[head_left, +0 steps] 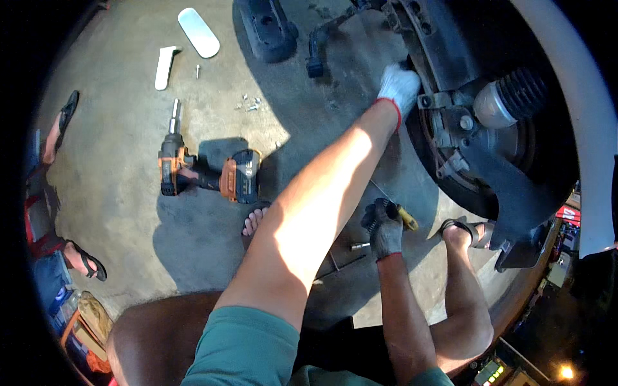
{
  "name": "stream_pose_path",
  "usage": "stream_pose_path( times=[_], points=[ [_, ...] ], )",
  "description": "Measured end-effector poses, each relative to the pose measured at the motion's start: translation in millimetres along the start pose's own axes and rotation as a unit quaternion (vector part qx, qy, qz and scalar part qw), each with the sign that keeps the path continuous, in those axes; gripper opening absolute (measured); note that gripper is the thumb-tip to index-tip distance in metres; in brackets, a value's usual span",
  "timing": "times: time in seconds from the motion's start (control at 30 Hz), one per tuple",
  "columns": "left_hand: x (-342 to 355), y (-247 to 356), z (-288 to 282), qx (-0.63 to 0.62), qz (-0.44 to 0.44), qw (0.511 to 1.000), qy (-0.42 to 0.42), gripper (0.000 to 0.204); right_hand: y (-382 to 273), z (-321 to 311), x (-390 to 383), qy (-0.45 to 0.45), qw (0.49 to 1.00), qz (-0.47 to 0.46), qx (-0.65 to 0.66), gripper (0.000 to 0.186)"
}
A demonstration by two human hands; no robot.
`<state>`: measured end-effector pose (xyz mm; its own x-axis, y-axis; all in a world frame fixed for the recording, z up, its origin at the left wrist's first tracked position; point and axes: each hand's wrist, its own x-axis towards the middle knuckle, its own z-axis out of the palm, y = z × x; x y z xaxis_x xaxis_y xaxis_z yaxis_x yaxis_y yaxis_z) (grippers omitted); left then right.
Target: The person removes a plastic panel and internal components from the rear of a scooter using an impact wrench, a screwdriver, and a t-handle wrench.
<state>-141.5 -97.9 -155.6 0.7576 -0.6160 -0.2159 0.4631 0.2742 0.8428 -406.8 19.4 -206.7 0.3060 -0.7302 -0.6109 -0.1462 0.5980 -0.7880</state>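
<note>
My left hand [399,85], in a white glove with a red cuff, reaches forward and rests on the edge of the bare brake disc and hub [450,128] of a car with its wheel off. My right hand [385,228], in a dark glove, is lower down near the floor. It is closed around a tool with a yellow handle [407,219]. A small metal socket piece [359,246] lies on the floor just left of that hand. A ribbed rubber boot [515,96] shows behind the hub.
An orange and black impact wrench [206,174] lies on the concrete floor to the left. Farther off are two white plastic parts [198,31], small bolts [250,103] and a black part [267,29]. Another person's sandalled feet [87,260] are at the left edge. The white fender [579,96] arcs at right.
</note>
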Motion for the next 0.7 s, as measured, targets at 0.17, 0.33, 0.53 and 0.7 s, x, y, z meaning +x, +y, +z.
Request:
stream_pose_path(
  times=[0.17, 0.33, 0.53, 0.7],
  points=[
    [-11, 8, 7, 0.035, -0.012, 0.999, -0.013, 0.024, -5, -4, -3, 0.023, 0.999, -0.008, -0.021, 0.004],
    [12, -8, 1, 0.057, -0.011, 0.998, -0.023, 0.023, -10, 1, -12, 0.009, 0.998, -0.031, 0.055, 0.003],
    [9, -2, -4, 0.016, 0.018, 1.000, -0.013, 0.021, -53, 33, -10, -0.058, 0.980, -0.029, 0.187, 0.009],
    [-11, 15, 4, 0.120, -0.045, 0.992, -0.014, 0.022, -96, 63, 22, -0.168, 0.935, -0.036, 0.310, 0.013]
  ],
)
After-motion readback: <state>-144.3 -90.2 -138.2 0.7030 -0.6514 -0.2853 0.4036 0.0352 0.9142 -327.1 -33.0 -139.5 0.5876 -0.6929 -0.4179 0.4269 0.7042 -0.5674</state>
